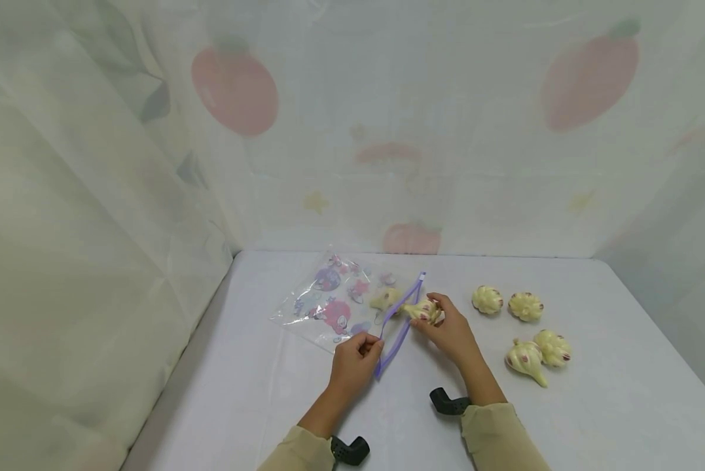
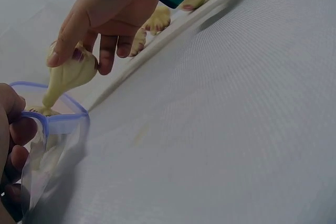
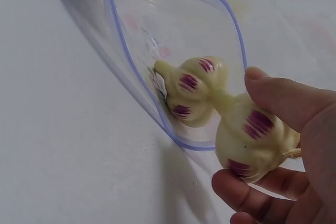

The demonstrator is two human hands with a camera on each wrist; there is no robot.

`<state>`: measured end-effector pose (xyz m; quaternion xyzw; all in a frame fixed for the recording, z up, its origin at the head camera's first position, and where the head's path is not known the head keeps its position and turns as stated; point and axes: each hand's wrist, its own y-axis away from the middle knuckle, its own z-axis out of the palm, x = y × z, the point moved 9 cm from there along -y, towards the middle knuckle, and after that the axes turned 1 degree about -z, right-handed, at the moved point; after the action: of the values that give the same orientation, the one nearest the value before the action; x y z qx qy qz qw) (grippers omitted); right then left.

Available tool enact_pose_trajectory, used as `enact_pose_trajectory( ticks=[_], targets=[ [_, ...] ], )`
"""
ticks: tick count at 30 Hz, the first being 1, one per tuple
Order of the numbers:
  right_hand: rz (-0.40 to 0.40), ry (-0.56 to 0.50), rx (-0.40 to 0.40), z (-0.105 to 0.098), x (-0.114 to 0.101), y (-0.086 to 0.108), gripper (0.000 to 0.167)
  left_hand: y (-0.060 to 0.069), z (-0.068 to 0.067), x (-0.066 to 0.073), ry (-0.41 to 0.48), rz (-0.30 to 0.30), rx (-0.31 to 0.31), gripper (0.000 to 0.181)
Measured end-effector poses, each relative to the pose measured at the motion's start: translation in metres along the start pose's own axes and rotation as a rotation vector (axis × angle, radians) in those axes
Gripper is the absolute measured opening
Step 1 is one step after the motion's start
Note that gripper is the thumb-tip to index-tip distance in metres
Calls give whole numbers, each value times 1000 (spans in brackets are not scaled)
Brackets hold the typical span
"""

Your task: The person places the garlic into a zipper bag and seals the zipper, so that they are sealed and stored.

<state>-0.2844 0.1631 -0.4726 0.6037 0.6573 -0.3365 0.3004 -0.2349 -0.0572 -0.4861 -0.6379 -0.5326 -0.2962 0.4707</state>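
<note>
A clear zip bag (image 1: pixel 319 327) with printed pink and purple pictures lies on the table, its purple-edged mouth held apart toward the right. My left hand (image 1: pixel 355 363) pinches the near rim of that mouth. Between thumb and fingers, my right hand (image 1: pixel 452 330) holds a garlic bulb (image 3: pixel 257 140), its stem pointing into the opening. Another garlic bulb (image 3: pixel 191 90) with purple streaks is inside the bag, just past the mouth. In the left wrist view the held bulb tilts stem-down over the purple rim (image 2: pixel 65 116).
Right of the bag lie several more garlic bulbs: one at the back (image 1: pixel 487 299), one beside it (image 1: pixel 525 306), and a touching pair nearer the front (image 1: pixel 525 360). A printed curtain (image 1: pixel 476 163) hangs behind the white table (image 1: pixel 228 392). Black devices (image 1: pixel 352 451) sit at both wrists.
</note>
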Motion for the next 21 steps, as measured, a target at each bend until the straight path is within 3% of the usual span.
enact_pose_trajectory(
  ticks=[5, 21],
  targets=[
    [1, -5, 30, -2, 0, -1, 76, 0, 0, 1, 5, 6, -1, 9],
    [-22, -36, -38, 22, -7, 0, 70, 1, 0, 0, 7, 10, 9, 9]
  ],
)
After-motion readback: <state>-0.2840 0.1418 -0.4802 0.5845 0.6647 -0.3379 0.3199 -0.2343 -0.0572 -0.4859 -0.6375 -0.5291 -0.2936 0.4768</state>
